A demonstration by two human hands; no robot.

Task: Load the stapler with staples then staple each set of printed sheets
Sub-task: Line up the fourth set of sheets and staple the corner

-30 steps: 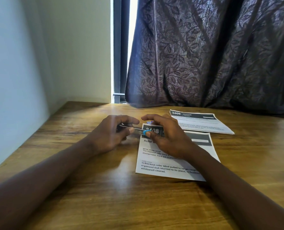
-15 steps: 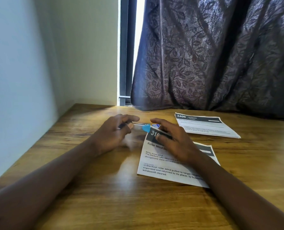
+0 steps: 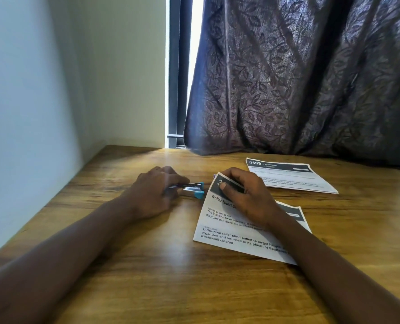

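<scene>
Our left hand (image 3: pixel 152 195) grips the stapler (image 3: pixel 193 189), hiding most of it. Our right hand (image 3: pixel 245 195) pinches the sheets (image 3: pixel 229 232) at a lifted corner; whether the stapler touches them seems unclear.

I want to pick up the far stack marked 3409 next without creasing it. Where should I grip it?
Take the 3409 sheets at their near right corner, coming from the right. They lie flat on the table, and that corner is free, clear of the right hand.

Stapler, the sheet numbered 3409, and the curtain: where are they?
stapler (image 3: pixel 195 190): head view, on its metal and blue front end.
sheet numbered 3409 (image 3: pixel 295 178): head view, on its printed middle.
curtain (image 3: pixel 299 78): head view, on its leaf-patterned folds.
</scene>
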